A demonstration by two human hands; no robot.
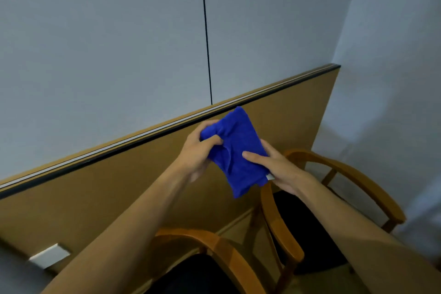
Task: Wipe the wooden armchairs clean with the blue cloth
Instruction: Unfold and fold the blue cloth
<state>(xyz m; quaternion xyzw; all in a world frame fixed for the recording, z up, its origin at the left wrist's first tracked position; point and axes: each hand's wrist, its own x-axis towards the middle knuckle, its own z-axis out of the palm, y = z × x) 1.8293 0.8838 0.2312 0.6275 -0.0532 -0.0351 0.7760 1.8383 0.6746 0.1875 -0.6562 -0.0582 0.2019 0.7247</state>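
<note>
The blue cloth (pixel 235 153) is a deep, vivid blue, soft and thick, folded into a rough oblong bundle with creases gathered toward its upper left corner and a small pale tag poking out at its lower right edge. It is held up in the air in front of the tan wall panel (pixel 119 188), above and between the two wooden armchairs, touching neither.

The left hand (pixel 196 150) grips the cloth's upper left part: its thumb is curled over the front, pressing into the bunched fabric, and the other fingers (pixel 208 123) wrap round behind the top edge. The right hand (pixel 279 167) holds the lower right side, thumb laid flat across the front face and the remaining fingers tucked behind the cloth, mostly hidden.

Below, the nearer armchair (pixel 222 249) shows a curved honey-coloured arm and a dark seat; the farther armchair (pixel 346 169) stands just beside it toward the corner, with the same curved arms and a black seat. A small white box (pixel 49 255) sits low on the panel at the left.
</note>
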